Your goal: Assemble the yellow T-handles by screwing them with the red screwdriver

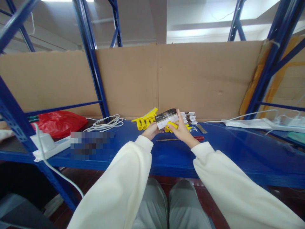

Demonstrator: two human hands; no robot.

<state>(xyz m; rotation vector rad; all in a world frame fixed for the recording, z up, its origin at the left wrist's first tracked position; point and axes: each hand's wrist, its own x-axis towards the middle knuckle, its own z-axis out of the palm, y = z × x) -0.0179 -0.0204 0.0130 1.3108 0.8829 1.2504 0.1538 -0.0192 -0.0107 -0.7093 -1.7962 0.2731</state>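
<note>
A small black-and-white box (pixel 167 118) is held up over the blue shelf between both my hands. My left hand (pixel 152 129) is closed on its lower left side. On the right edge, my right hand (pixel 182 128) is closed, its thumb across the front near a yellow part (pixel 173 125); whether the hand grips that part I cannot tell. Several yellow plastic handles (pixel 144 122) lie piled behind my left hand. Beneath my right wrist lies a screwdriver with a red handle (pixel 199 138), its thin shaft pointing left.
A stack of similar small boxes (pixel 190 117) stands behind my right hand, beside a flat metal piece (pixel 201 128). To the left are coiled white cable (pixel 111 122), a red plastic bag (pixel 60 122) and a power strip (pixel 53 148). Cardboard (pixel 202 79) closes off the back.
</note>
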